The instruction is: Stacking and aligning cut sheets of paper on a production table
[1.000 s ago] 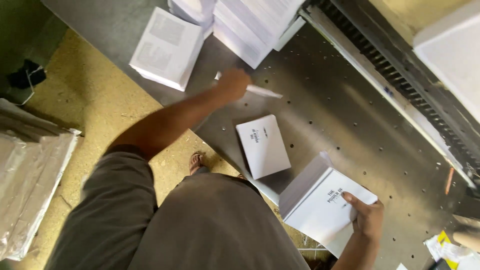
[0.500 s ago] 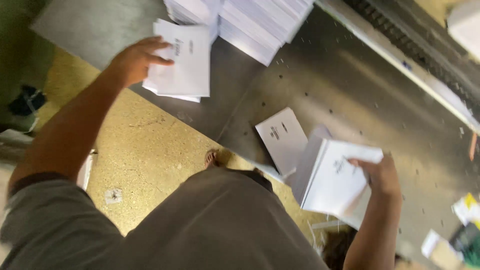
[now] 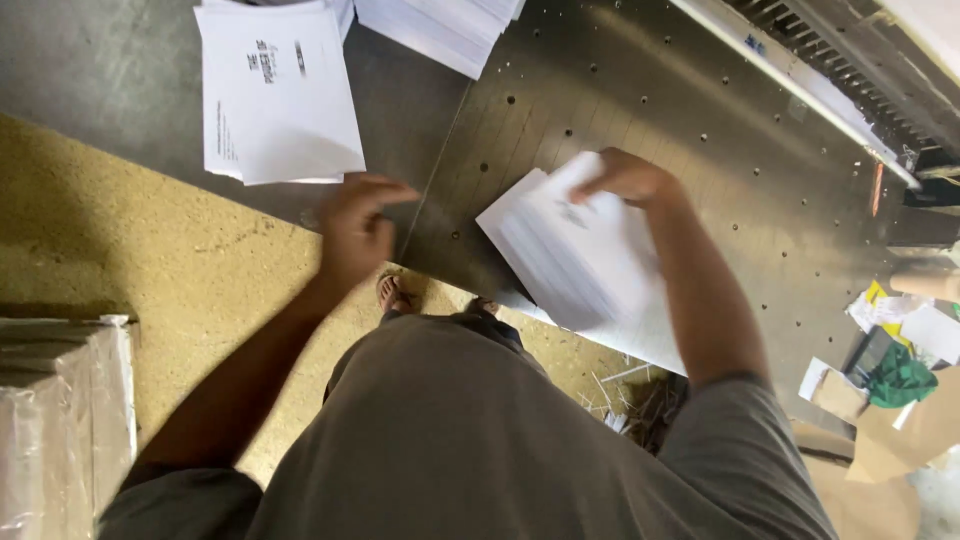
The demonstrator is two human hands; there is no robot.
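Right hand (image 3: 625,180): fingers bent down and clamped on the top edge of a thick stack of white sheets (image 3: 580,255), which it holds tilted over the near edge of the grey metal table (image 3: 640,90). The stack's side fans toward the person; its lower part overhangs the table edge.

Left hand (image 3: 355,230): fingers loosely curled, holding nothing, blurred, over the table's near edge. It sits just below a second pile of printed white sheets (image 3: 275,90), apart from it.

Further stacks of paper (image 3: 440,25) lie along the far edge of the table. Table surface shows rows of small holes.

On the floor: a plastic-wrapped bundle (image 3: 65,410) at left, paper scraps and cardboard (image 3: 890,400) at right.
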